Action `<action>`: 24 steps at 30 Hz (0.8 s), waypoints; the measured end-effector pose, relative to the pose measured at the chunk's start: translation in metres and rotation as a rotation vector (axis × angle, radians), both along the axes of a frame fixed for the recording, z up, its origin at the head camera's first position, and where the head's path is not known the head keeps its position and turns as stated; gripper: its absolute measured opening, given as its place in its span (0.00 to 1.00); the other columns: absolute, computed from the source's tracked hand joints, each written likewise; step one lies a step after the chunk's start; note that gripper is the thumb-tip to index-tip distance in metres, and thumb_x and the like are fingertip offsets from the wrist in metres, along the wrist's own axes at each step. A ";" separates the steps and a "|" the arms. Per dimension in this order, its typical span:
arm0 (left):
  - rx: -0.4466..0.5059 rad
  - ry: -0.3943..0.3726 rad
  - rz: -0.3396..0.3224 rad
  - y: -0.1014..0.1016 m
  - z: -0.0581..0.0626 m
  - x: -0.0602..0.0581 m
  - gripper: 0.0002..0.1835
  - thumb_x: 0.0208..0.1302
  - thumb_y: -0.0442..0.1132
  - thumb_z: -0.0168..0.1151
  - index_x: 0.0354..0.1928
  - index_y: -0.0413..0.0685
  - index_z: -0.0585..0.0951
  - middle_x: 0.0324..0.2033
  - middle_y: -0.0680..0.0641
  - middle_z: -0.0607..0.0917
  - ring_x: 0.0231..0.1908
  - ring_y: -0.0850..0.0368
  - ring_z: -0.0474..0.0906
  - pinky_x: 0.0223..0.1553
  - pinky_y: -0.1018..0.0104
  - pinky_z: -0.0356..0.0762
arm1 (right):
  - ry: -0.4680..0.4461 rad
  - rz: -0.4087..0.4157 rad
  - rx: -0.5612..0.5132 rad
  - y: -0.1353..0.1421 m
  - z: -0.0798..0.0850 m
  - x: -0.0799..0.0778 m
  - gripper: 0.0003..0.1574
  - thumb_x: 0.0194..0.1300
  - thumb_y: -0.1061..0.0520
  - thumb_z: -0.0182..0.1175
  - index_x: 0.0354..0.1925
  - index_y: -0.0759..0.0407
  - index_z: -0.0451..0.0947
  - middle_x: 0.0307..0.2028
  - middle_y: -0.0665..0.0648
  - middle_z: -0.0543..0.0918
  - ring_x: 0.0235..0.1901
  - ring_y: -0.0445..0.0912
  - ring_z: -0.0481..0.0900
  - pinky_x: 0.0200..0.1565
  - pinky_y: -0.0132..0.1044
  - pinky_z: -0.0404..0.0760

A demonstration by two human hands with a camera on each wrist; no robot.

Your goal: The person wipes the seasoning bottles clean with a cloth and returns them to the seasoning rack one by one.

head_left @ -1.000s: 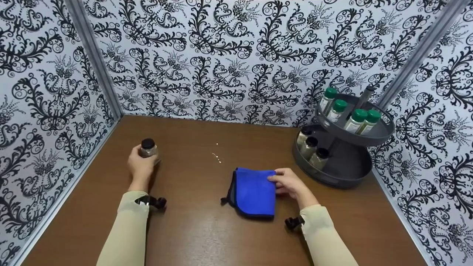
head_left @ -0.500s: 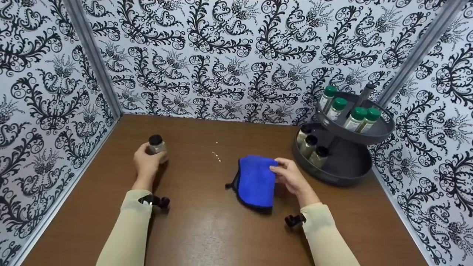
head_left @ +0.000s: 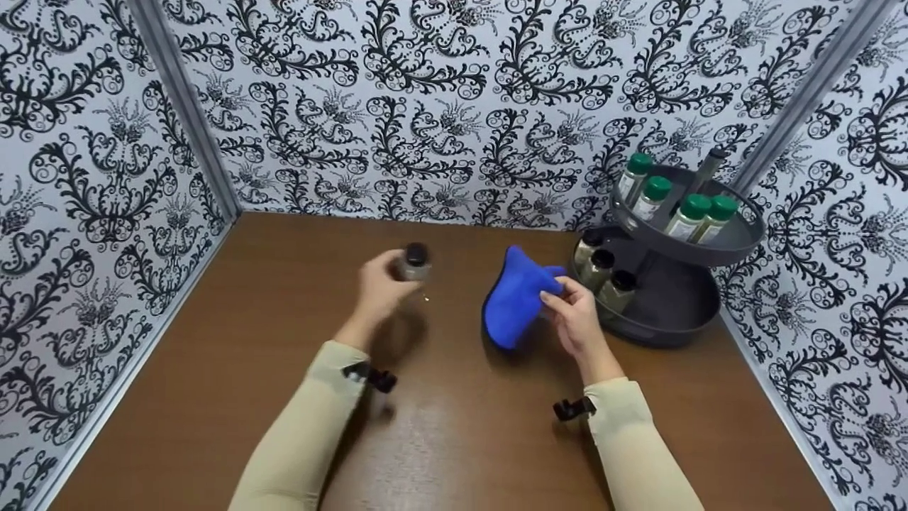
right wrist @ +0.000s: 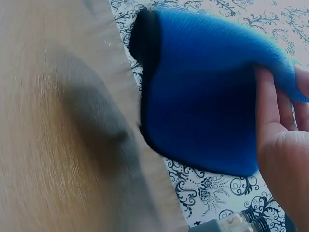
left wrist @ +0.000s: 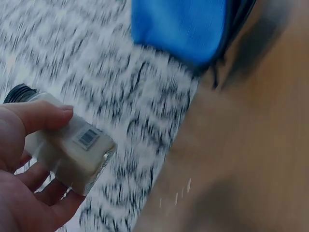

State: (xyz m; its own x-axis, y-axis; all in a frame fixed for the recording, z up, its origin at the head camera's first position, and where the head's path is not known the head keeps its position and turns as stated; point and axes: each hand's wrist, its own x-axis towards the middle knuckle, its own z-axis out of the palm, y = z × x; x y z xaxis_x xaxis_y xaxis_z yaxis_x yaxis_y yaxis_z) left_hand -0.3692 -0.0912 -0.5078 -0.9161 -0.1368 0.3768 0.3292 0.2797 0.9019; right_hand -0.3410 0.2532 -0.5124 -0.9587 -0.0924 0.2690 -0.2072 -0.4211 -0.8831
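A glass spice jar (left wrist: pixel 72 145) with a black lid and a barcode label is gripped by my left hand (head_left: pixel 383 287), thumb on one side and fingers on the other. In the head view the jar stands roughly upright above the table, slightly blurred. My right hand (head_left: pixel 576 316) pinches a folded blue cloth (head_left: pixel 516 298) with black edging by its right side. The cloth hangs bent above the tabletop, and its shadow shows below it in the right wrist view. A few pale crumbs (head_left: pixel 426 299) lie on the table just beside the jar.
A grey two-tier round rack (head_left: pixel 681 312) stands at the right back. Several green-capped jars (head_left: pixel 647 199) sit on its upper tier, and black-lidded jars (head_left: pixel 616 292) on the lower. Patterned walls (head_left: pixel 440 106) enclose the brown table (head_left: pixel 234 355) at the back and sides.
My left hand has carried the jar rightward to the middle, over where the crumbs show. The right hand has raised the cloth off the table and moved it farther back, and it now bends.
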 end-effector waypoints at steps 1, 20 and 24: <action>-0.016 0.014 -0.029 0.010 0.003 0.000 0.29 0.42 0.22 0.76 0.54 0.34 0.86 0.47 0.35 0.90 0.48 0.42 0.85 0.53 0.54 0.85 | 0.003 -0.003 -0.012 -0.001 0.001 -0.001 0.23 0.69 0.79 0.53 0.38 0.54 0.83 0.33 0.49 0.88 0.33 0.41 0.88 0.36 0.33 0.88; -0.384 0.147 -0.190 0.098 -0.012 0.025 0.28 0.41 0.30 0.78 0.51 0.51 0.90 0.41 0.50 0.93 0.38 0.56 0.85 0.41 0.63 0.82 | 0.082 -0.411 0.403 -0.028 0.008 0.011 0.09 0.56 0.75 0.73 0.35 0.70 0.84 0.28 0.48 0.86 0.28 0.37 0.83 0.31 0.27 0.83; -0.433 0.144 -0.199 0.099 -0.010 0.028 0.26 0.42 0.35 0.80 0.49 0.51 0.90 0.37 0.52 0.92 0.35 0.57 0.84 0.38 0.65 0.80 | 0.223 -0.503 0.582 -0.032 0.010 0.016 0.07 0.54 0.71 0.76 0.33 0.68 0.89 0.30 0.56 0.90 0.30 0.36 0.84 0.35 0.24 0.82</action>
State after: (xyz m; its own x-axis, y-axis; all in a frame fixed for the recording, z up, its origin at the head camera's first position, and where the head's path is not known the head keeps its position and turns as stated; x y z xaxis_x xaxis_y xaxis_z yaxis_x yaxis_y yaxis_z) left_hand -0.3415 0.0083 -0.5182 -0.8433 0.2322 0.4847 0.5266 0.5376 0.6586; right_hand -0.3252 0.2216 -0.5026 -0.8523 0.1518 0.5005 -0.4470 0.2853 -0.8478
